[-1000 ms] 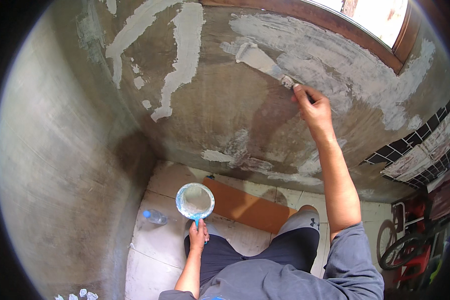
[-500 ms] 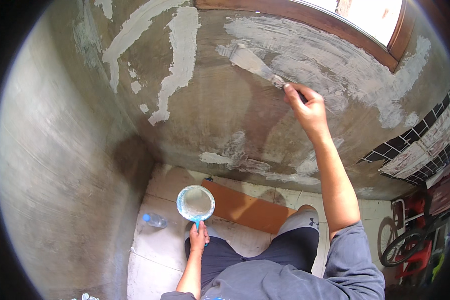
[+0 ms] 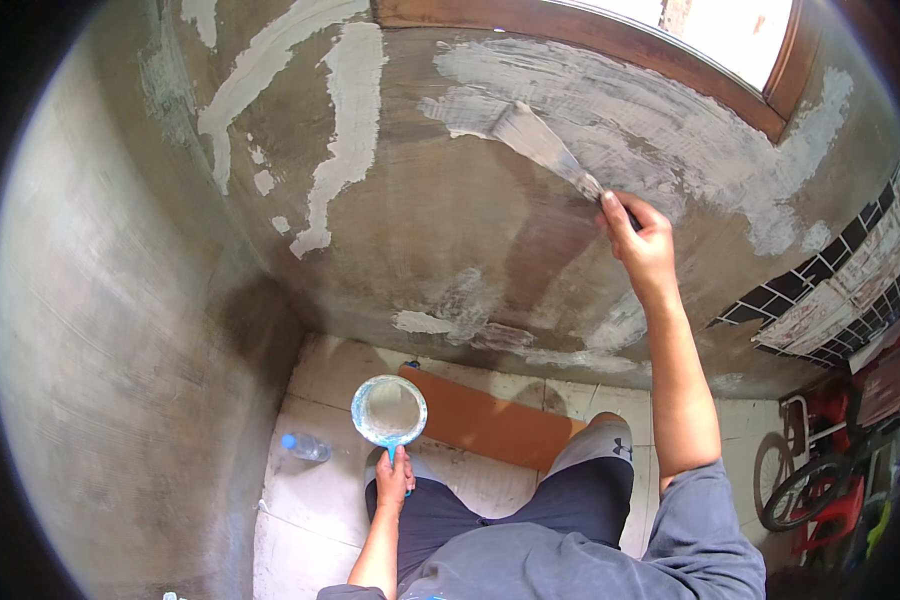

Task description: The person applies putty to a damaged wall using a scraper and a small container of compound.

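We see the right hand [image 3: 642, 235] closed around the handle of a scraper [image 3: 542, 143], whose pale-coated blade lies against the wall [image 3: 440, 215], at the edge of a broad white patch [image 3: 610, 115] below the window frame [image 3: 570, 20]. The left hand [image 3: 395, 478], its fingers curled, grips the blue handle of a round pot [image 3: 390, 439], held level near the left knee and containing pale paste [image 3: 392, 411]. Beyond the pot we note an orange board [image 3: 485, 418] on the tiled floor [image 3: 305, 510]; to its left lies a clear bottle [image 3: 308, 448].
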